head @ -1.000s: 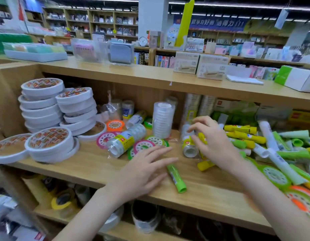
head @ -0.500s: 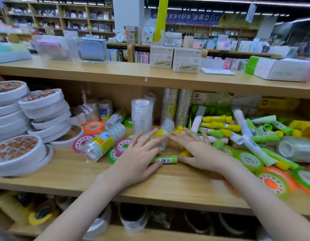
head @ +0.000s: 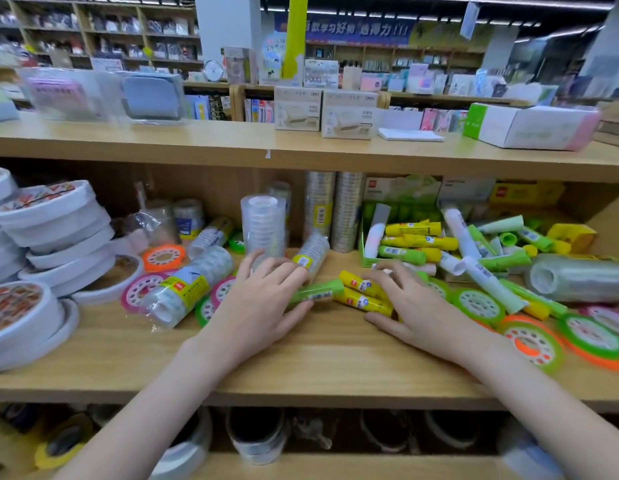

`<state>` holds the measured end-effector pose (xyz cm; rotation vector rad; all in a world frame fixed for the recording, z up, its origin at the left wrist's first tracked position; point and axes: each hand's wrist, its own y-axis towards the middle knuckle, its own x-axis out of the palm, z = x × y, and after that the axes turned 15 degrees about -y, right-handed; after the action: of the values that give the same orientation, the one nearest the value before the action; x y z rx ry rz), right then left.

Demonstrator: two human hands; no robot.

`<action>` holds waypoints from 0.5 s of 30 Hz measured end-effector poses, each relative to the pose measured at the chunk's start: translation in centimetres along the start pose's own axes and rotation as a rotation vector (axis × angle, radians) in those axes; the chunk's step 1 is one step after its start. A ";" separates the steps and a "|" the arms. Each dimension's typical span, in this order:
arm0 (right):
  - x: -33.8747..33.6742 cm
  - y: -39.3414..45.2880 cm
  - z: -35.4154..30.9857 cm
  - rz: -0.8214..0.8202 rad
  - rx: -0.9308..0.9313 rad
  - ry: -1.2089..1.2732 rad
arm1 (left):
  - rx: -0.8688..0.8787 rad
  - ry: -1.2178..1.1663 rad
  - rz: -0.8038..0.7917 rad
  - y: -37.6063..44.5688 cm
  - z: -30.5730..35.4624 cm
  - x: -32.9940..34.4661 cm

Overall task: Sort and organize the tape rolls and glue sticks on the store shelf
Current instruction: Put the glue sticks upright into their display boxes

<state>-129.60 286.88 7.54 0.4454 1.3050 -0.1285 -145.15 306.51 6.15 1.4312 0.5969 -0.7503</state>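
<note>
Left hand (head: 263, 299) fingers curl round green glue stick (head: 316, 292); right hand (head: 415, 306) splayed, pressing yellow glue sticks (head: 361, 292). Risk: sticks roll off shelf (head: 301, 368) edge.

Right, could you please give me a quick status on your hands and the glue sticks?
Left hand holds green glue stick. Right hand open over yellow glue sticks. Tape rolls crowd both sides.

Stationery shop. Near: wooden shelf (head: 301, 344) w/ loose stock, i.e. tape rolls (head: 51, 216) stacked left, glue sticks (head: 415, 242) piled right. Boxed goods (head: 349, 114) on the shelf top. Far: more shelving rows (head: 103, 32) full of packaged items, plus a blue banner (head: 356, 29) overhead.
</note>
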 end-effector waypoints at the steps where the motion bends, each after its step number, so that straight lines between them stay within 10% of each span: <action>1: 0.2 -0.1 0.0 -0.043 0.005 -0.061 | -0.012 0.005 0.005 0.1 0.1 0.1; 15: 0.3 -0.6 1.3 0.012 -0.134 -0.125 | -0.238 -0.216 0.065 -0.3 1.6 0.8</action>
<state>-128.58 285.92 7.35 0.3260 1.1798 -0.0575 -144.93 304.87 5.46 1.1288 0.4536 -0.7452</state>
